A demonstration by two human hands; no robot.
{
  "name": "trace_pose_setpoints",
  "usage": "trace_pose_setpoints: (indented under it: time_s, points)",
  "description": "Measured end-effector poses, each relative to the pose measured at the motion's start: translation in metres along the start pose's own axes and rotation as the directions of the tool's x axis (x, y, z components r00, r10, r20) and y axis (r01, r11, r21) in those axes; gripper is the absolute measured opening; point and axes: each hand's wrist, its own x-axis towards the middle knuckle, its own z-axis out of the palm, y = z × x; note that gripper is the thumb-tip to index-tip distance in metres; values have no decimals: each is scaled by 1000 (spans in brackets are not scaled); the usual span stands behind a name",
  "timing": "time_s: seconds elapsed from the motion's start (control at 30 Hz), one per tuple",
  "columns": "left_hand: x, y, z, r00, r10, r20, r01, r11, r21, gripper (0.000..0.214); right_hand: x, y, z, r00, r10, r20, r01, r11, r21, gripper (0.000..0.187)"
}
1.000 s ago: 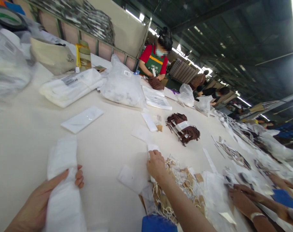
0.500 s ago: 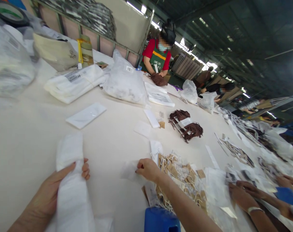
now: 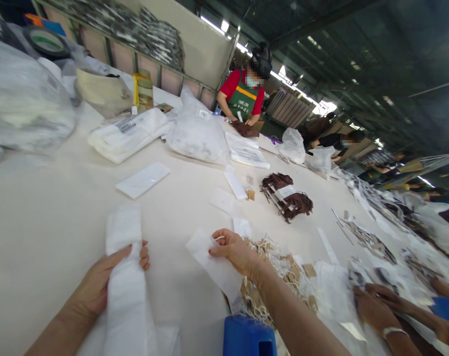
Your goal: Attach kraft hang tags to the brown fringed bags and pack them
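My left hand (image 3: 111,277) is closed round a long, folded bundle of thin white plastic bags (image 3: 126,291), thumb on top and fingertips showing at its right side. The bundle's lower end runs out of the picture. Between the thumb and fingers of my right hand (image 3: 229,249) is the corner of a thin, see-through white bag (image 3: 213,259), which hangs over the table. Under and beside my right forearm lies a pile of brown tags with white strings (image 3: 261,291). A blue plastic box (image 3: 248,336) stands just below the pile.
A brown stringy bundle with a white band (image 3: 286,196) lies beyond the tags. Stuffed clear bags (image 3: 198,133) and a flat white packet (image 3: 143,180) lie farther off. A co-worker's hands (image 3: 376,306) are at the right; another person (image 3: 244,94) stands across the table.
The thin bag at my right hand, a blur before, now shows stretched out toward the tags, and that hand has risen slightly. The left hand and its bundle appear farther right as the view shifted.
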Motion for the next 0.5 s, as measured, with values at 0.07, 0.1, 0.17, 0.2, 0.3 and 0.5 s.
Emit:
trace_pose_setpoints:
  time_s: [0.07, 0.1, 0.17, 0.2, 0.3, 0.5]
  points:
    - [1, 0, -1, 1000, 2, 30, -2, 1000, -10, 20, -4, 3, 3, 1000, 3, 16, -4, 999, 52, 57]
    - [1, -1, -1, 999, 7, 31, -6, 1000, -14, 20, -5, 4, 4, 1000, 1, 15, -2, 998, 67, 58]
    - [0, -1, -1, 999, 5, 31, -4, 1000, -15, 18, -7, 8, 6, 1000, -8, -7, 9, 997, 79, 55]
    - [0, -1, -1, 999, 3, 37, -2, 1000, -15, 17, -8, 9, 6, 1000, -13, -27, 15, 997, 78, 52]
    - [0, 0, 0, 998, -8, 61, 10, 1000, -28, 15, -9, 15, 7, 996, -26, -90, 30, 999, 41, 49]
    - [8, -3, -5, 997, -45, 66, 50, 996, -72, 15, -14, 21, 8, 971, -133, -200, 81, 965, -251, 30]
